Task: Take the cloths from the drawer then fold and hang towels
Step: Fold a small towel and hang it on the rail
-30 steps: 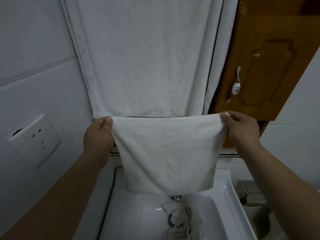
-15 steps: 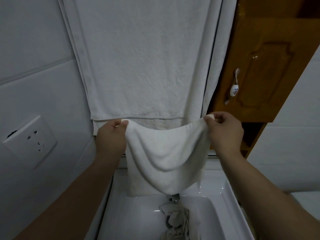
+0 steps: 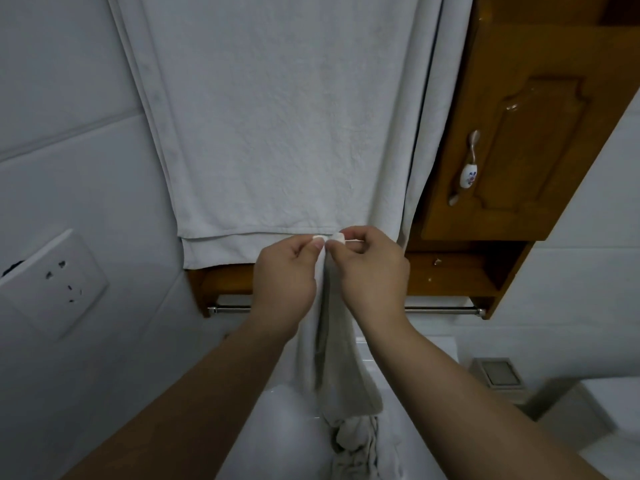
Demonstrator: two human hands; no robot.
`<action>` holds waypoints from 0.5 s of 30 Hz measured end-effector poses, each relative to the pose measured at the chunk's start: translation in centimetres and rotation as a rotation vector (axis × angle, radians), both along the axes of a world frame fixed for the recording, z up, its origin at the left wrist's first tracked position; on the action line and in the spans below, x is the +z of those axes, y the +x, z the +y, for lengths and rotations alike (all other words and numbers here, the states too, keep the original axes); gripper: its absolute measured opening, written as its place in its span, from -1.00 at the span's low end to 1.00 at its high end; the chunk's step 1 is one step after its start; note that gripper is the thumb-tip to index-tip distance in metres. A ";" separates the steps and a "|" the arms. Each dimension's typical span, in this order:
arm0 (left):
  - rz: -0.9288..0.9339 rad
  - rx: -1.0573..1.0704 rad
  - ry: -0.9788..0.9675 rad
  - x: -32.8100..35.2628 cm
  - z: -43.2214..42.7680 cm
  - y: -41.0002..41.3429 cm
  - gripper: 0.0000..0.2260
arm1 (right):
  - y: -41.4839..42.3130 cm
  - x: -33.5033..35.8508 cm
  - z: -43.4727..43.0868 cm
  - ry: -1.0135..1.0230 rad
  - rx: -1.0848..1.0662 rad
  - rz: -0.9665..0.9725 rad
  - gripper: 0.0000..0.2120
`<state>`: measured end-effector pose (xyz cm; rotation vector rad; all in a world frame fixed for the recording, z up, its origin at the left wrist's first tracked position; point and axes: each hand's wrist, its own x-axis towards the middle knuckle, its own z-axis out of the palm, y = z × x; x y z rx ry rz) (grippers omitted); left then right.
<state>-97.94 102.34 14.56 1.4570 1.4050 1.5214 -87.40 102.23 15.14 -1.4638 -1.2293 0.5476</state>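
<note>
A: Bath towel (image 3: 277, 126) hanging flat against the wall, broad and done with; below its hem, empty rail (image 3: 440, 310) under the wooden cabinet (image 3: 519, 133), likely the place for the piece in hand.

B: Sink (image 3: 284, 445) underneath, with crumpled cloths (image 3: 356, 441) heaped in it, waiting. Worth keeping the hanging tail clear of that pile.

A: Small towel (image 3: 336, 358) folded in half lengthwise, draped straight down between the forearms, lower end reaching the heap. Best checked for matching side edges before any second fold.

B: Left hand (image 3: 287, 275) and right hand (image 3: 370, 275) drawn together at the top, nearly touching. Good height, just in front of the big towel's hem.

A: Fingers (image 3: 317, 241) of each hand pinched shut on one top corner, corners (image 3: 337, 237) meeting side by side. No slack between thumb and forefinger on either side.

B: Advice, then: corners squared exactly, passed into one hand, the free hand run down the crease to flatten it. Rushing probably means a skewed fold, and a lopsided hang over the rail.
</note>
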 end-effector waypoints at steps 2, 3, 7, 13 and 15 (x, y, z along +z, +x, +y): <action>-0.041 0.005 -0.033 -0.2 0.2 0.0 -0.83 | -0.1 -0.4 -0.3 0.000 0.026 -0.014 -0.83; -0.051 0.008 -0.054 -0.4 0.3 0.0 -0.82 | -0.1 -0.5 -0.5 0.000 0.038 -0.027 -0.83; -0.123 0.001 -0.115 -1.0 0.5 0.3 -0.80 | -0.1 -1.1 -0.7 0.014 0.053 -0.041 -0.87; -0.187 0.017 -0.131 -0.9 0.6 0.8 -0.85 | -0.4 -1.8 -1.4 0.024 0.146 -0.069 -0.76; -0.208 0.016 -0.135 -1.0 0.5 0.7 -0.83 | -0.4 -2.1 -1.4 0.008 0.189 -0.030 -0.68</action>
